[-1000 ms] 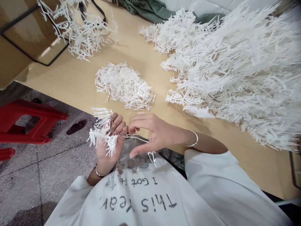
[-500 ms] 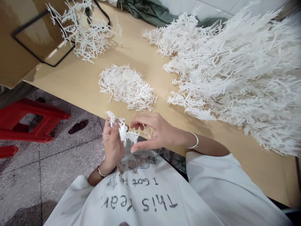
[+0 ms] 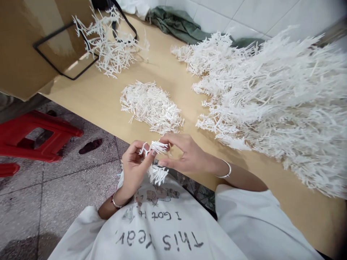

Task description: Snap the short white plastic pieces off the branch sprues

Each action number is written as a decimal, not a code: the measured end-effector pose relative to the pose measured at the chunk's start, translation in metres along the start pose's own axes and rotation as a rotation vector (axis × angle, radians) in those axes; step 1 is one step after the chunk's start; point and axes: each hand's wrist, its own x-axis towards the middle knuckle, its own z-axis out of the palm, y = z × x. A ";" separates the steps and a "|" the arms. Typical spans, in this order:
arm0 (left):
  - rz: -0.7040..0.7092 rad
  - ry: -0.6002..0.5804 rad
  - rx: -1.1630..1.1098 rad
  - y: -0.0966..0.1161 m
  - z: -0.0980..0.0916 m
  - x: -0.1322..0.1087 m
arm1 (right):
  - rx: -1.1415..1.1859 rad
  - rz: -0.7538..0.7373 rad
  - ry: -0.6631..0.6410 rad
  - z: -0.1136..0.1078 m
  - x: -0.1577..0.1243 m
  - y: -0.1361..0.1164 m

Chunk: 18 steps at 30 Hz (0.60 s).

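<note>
My left hand (image 3: 133, 170) is closed round a white plastic sprue (image 3: 155, 159) with many thin prongs, held just off the table's near edge above my lap. My right hand (image 3: 184, 153) pinches the sprue's upper cluster of prongs between thumb and fingers. A small heap of loose white plastic sticks (image 3: 151, 105) lies on the wooden table (image 3: 89, 95) just beyond my hands. A big mound of unbroken white sprues (image 3: 273, 97) fills the table's right side.
A smaller tangle of bare sprue frames (image 3: 111, 45) lies at the far left by a brown cardboard sheet (image 3: 24, 47). A green cloth (image 3: 176, 23) sits at the back by the tiled wall. A red plastic stool (image 3: 35, 135) stands on the floor to the left.
My left hand has turned the sprue over and brought it towards my right hand, which has moved from open fingers to a pinch on its prongs. The view has tilted slightly.
</note>
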 end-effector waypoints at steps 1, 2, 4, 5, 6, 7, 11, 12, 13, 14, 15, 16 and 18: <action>-0.013 -0.021 0.008 0.000 -0.001 0.000 | -0.021 -0.014 0.004 0.003 -0.001 0.002; -0.034 -0.049 0.009 0.001 -0.001 0.000 | -0.038 -0.025 0.017 0.006 -0.001 0.003; -0.097 -0.125 0.000 0.002 -0.003 -0.001 | -0.050 -0.022 0.030 0.010 -0.001 0.005; -0.125 -0.164 -0.013 0.003 -0.003 -0.001 | -0.038 -0.005 0.019 0.011 -0.001 0.005; -0.139 -0.196 -0.030 0.004 -0.003 0.000 | -0.016 0.020 -0.001 0.013 -0.001 0.005; -0.144 -0.220 -0.043 0.004 -0.003 0.000 | 0.013 0.053 -0.028 0.013 -0.001 0.005; -0.143 -0.243 -0.014 0.010 -0.004 0.003 | 0.144 0.164 -0.091 0.015 -0.002 0.003; -0.166 -0.260 -0.004 0.012 -0.005 0.004 | 0.172 0.180 -0.090 0.014 -0.002 0.003; -0.207 -0.288 -0.008 0.014 -0.006 0.004 | 0.207 0.194 -0.096 0.014 -0.002 0.003; -0.268 -0.325 -0.027 0.016 -0.008 0.004 | 0.262 0.210 -0.120 0.013 -0.002 0.004; -0.348 -0.372 -0.064 0.018 -0.011 0.005 | 0.343 0.226 -0.162 0.012 -0.002 0.004; -0.438 -0.421 -0.118 0.019 -0.013 0.005 | 0.449 0.239 -0.219 0.012 -0.002 0.004; -0.595 -0.532 -0.272 0.020 -0.017 0.004 | 0.697 0.254 -0.346 0.011 -0.002 0.003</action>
